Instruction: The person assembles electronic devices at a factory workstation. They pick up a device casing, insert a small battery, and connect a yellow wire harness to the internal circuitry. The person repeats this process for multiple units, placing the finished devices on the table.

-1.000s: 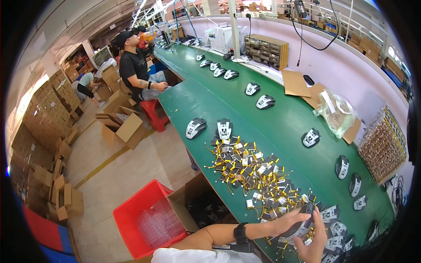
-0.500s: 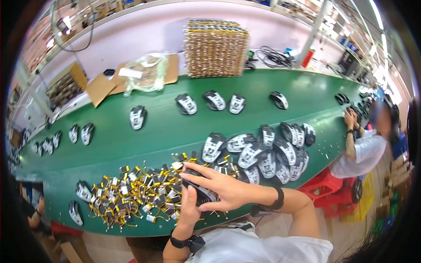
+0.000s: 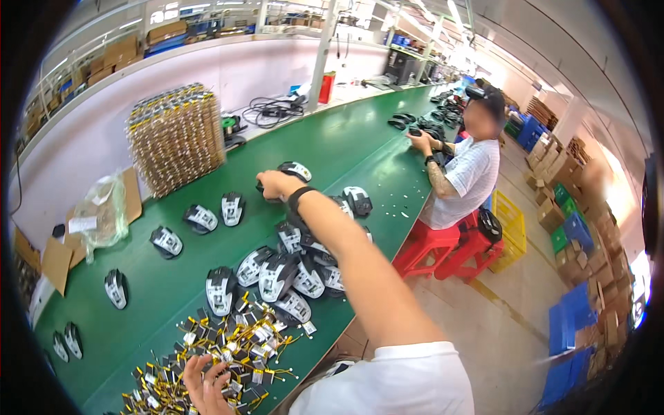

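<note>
Green bench (image 3: 360, 149): right hand (image 3: 275, 185) grasps a mouse shell (image 3: 294, 170) at arm's reach, left hand (image 3: 206, 380) spread loosely over small batteries (image 3: 238, 342).

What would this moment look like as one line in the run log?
right hand: arm stretched out, on a black mouse shell on the green belt | left hand: in the pile of small yellow-wired parts | co-worker seated farther along

On the counter (image 3: 360, 149), a cluster of mouse shells (image 3: 283, 273) lies between the small battery pile (image 3: 228, 353) nearer and the stacked trays (image 3: 176, 135) behind.
</note>
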Available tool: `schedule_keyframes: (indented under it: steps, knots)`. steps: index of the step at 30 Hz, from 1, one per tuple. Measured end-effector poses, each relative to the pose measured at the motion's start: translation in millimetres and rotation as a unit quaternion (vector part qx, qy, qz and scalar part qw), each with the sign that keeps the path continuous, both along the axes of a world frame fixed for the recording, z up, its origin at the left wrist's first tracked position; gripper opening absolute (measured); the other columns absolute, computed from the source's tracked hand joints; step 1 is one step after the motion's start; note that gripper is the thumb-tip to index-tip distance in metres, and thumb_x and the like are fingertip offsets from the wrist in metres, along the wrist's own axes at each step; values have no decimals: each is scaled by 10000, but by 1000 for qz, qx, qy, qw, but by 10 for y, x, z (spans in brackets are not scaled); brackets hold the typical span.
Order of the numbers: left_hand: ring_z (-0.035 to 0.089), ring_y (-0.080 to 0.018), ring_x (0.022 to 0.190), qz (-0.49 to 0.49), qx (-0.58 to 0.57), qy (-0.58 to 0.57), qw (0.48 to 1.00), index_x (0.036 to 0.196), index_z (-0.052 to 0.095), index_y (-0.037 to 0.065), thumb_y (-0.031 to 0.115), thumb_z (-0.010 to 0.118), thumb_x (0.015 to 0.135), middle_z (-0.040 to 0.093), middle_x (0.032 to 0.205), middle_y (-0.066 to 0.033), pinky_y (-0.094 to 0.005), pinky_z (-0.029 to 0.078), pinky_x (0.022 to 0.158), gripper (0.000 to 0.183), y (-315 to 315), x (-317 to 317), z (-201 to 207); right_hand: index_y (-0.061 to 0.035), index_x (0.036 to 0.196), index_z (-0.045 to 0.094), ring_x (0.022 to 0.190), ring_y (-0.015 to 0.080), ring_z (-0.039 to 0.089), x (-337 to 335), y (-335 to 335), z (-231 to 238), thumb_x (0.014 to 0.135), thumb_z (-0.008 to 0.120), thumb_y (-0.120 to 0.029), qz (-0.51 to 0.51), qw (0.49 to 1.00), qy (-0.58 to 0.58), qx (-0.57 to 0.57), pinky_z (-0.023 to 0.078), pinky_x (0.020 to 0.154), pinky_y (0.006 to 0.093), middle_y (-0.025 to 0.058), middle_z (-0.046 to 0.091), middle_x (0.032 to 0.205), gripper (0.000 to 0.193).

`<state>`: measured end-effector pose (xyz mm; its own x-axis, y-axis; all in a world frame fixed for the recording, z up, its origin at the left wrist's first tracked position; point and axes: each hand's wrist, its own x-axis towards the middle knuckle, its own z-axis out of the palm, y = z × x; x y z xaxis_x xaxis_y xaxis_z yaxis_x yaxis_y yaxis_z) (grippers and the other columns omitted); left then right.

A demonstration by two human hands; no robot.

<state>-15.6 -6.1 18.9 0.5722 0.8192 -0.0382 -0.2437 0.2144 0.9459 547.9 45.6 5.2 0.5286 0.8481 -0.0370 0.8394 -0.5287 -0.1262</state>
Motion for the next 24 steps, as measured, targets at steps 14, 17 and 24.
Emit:
schedule_keyframes:
  steps: [14, 17, 24]
  knots:
    - [619, -345, 1089, -12, 16, -41, 999, 1300, 487, -51, 171, 540, 971, 575, 1225, -218, -417, 510, 926, 400, 207, -185, -130, -36, 1046, 737, 982, 340, 694, -856, 887, 170, 767, 646, -217, 20, 992, 22, -122, 561, 835, 409, 189, 699, 1102, 345]
    - [642, -349, 1043, 41, -15, -30, 999, 1265, 513, -52, 134, 546, 959, 616, 1152, -219, -435, 530, 918, 359, 256, -320, -253, -34, 1055, 734, 980, 324, 696, -738, 838, 300, 781, 657, -264, -29, 987, 80, -137, 559, 847, 410, 175, 710, 1086, 365]
    - [654, -329, 1012, 67, -28, -56, 996, 1221, 527, -60, 82, 550, 945, 639, 1115, -222, -425, 551, 882, 311, 388, -396, -316, -126, 1063, 752, 1032, 280, 687, -891, 874, 268, 735, 737, -428, -74, 983, 120, -117, 556, 877, 386, 88, 715, 1130, 446]
